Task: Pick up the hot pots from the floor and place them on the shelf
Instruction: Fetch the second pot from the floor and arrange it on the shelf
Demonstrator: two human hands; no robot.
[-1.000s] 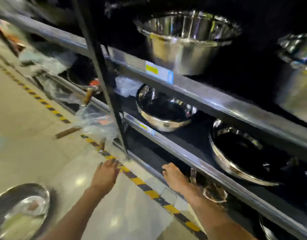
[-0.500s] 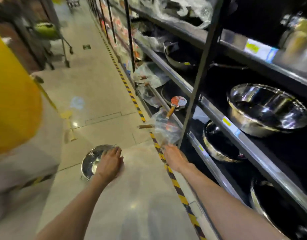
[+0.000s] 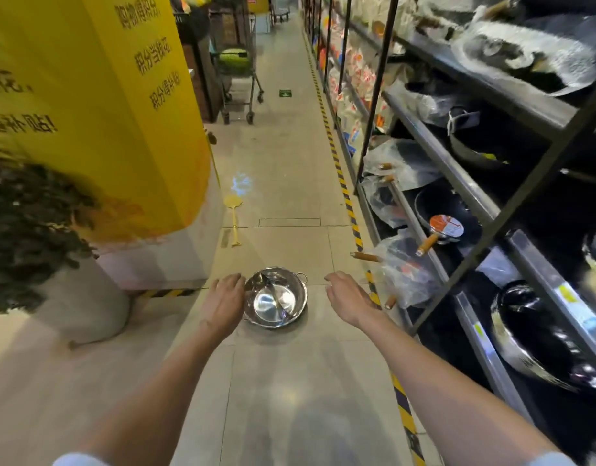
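Steel, shiny, round: the divided hot pot with two small loop handles point(image 3: 275, 297) sits on the pale tiled floor point(image 3: 289, 183) mid-aisle, just left of the yellow-black striped floor tape point(image 3: 353, 223). Left hand point(image 3: 224, 301) is at the pot's left rim, fingers loose and spread, w/ nothing held; can't tell if it touches the rim or hovers just above. Right hand point(image 3: 348, 299) is near the pot's right side but apart from it, also slack, nothing held.

Step in hand, as I read it: two-handed pickup. Best approach imo: take both loop handles or opposite rims, one hand each side, and lift level so the pot doesn't tip. Right hand needs to close in first. Then swing right to the dark metal shelf unit point(image 3: 457, 169), aiming for a bare spot btwn the pans there; the black wok with a wooden handle point(image 3: 447, 213) and plastic-wrapped pans stick out, so watch for snags.

Hard to make out: left loop handle is hidden behind the left hand. Pot looks empty, but glare off the base makes that unsure. Shelf depths are very dark, so free space is unclear. Right edge is blurred.
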